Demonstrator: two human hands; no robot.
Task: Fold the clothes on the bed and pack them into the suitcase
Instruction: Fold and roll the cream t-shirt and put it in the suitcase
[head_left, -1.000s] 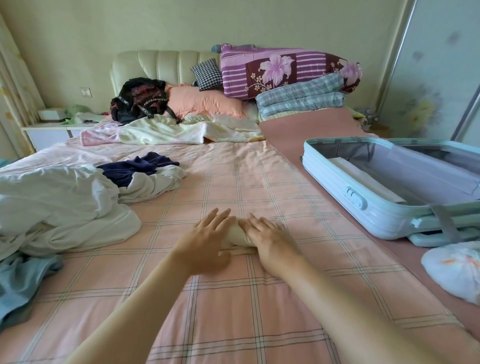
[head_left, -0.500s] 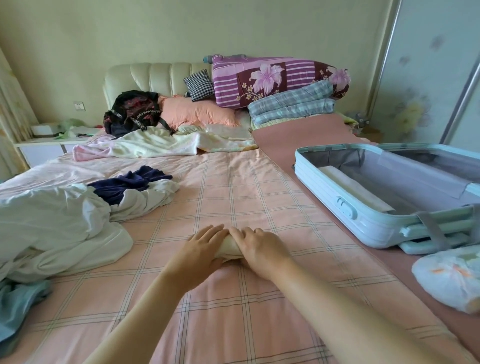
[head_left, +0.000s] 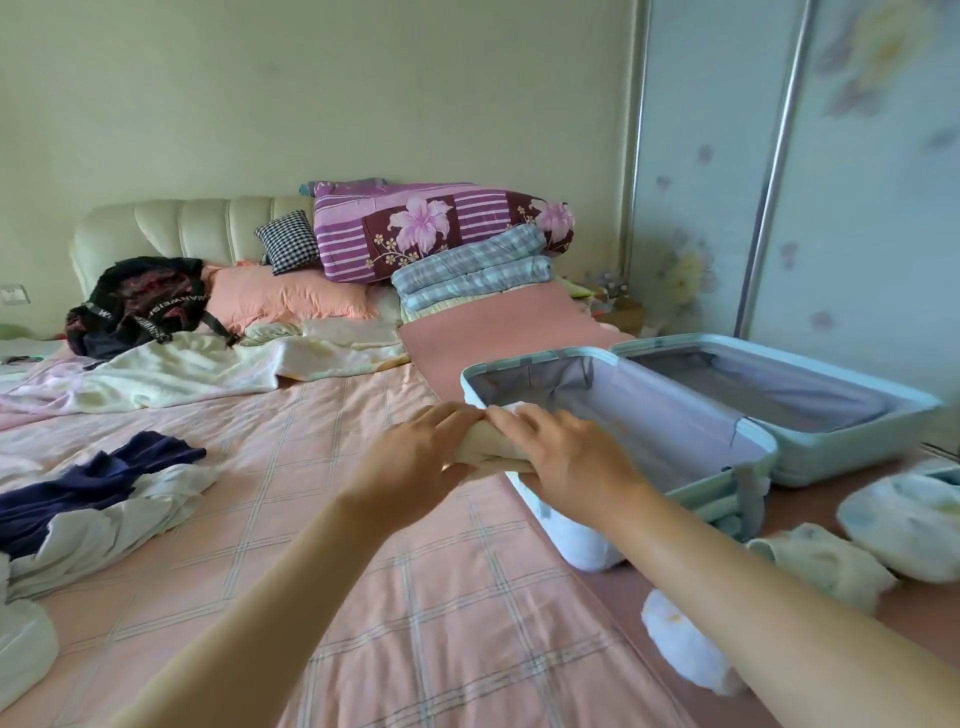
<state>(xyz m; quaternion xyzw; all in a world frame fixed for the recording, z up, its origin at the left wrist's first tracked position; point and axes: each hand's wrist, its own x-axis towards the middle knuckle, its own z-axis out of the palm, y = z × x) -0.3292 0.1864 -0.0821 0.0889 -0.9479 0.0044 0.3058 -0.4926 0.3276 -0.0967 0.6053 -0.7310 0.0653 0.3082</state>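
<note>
A second ago you had the small cream bundle (head_left: 485, 448) pressed flat on the bed (head_left: 363, 571). Now it is off the sheet, raised and swung over to the near corner of the open suitcase (head_left: 756, 441). Your left hand (head_left: 415, 460) curls round one end and your right hand (head_left: 566, 457) round the other, fingers wrapped over the top. That suggests the folding of this piece is done and you are on the packing step, though it is not yet set down inside. The heap of clothes (head_left: 104, 493) at your left lies unfolded, so much of the task looks unfinished. Your hands cover most of the bundle, so you cannot tell what garment it is or how tightly it is rolled. They also hide the corner of the suitcase beneath it. A scrap of white shows just behind your right fingers, but whether it lies in the suitcase or belongs to the bundle is unclear. The heap is cut off at the left edge, and the pale lumps (head_left: 904, 519) beside the suitcase are blurred.
</note>
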